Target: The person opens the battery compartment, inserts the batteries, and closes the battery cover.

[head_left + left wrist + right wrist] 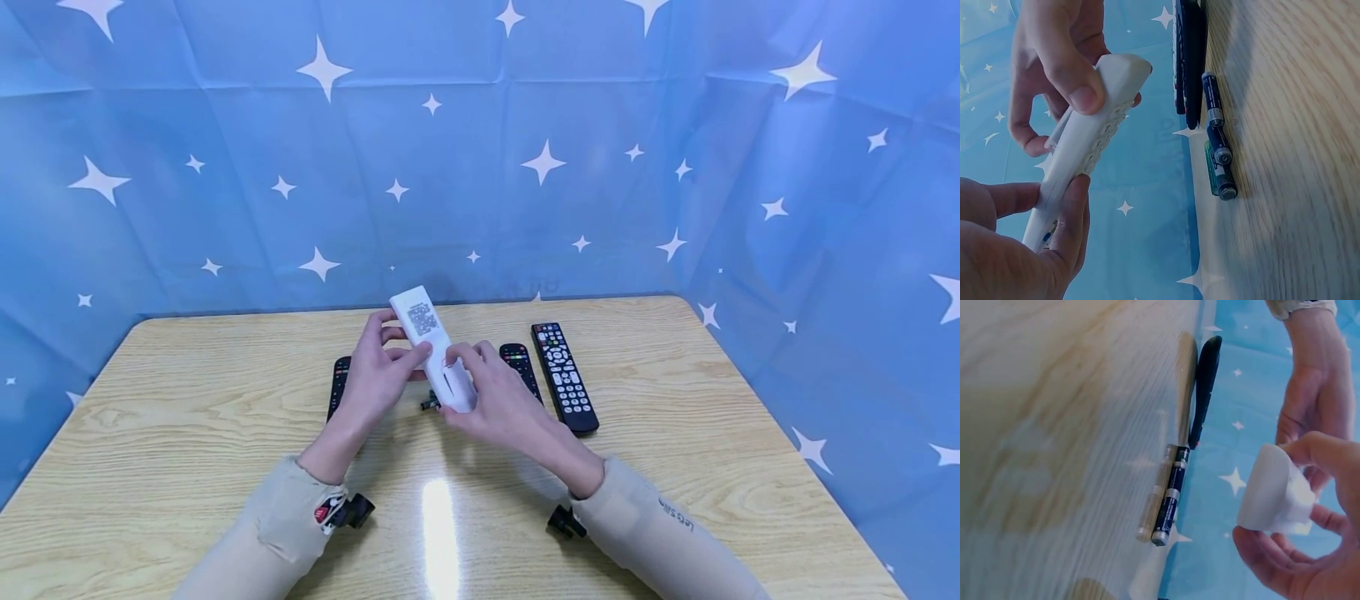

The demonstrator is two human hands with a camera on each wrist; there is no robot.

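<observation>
A white remote control (446, 358) is held above the table, its back with a printed label turned up. My left hand (378, 367) grips its upper part between thumb and fingers. My right hand (498, 396) holds its lower end, thumb on one side. In the left wrist view a thin battery cover (1059, 130) stands tilted off the back, with a right fingertip against it. The buttons (1107, 134) face away from the head camera. Below the remote, several small batteries (1213, 100) lie on the table, mostly hidden in the head view.
A black remote (339, 385) lies partly behind my left hand. To the right lie a second black remote (519, 362), partly covered by my right hand, and a larger black remote (564, 375). A blue star-patterned cloth (480, 183) hangs behind the wooden table (210, 400).
</observation>
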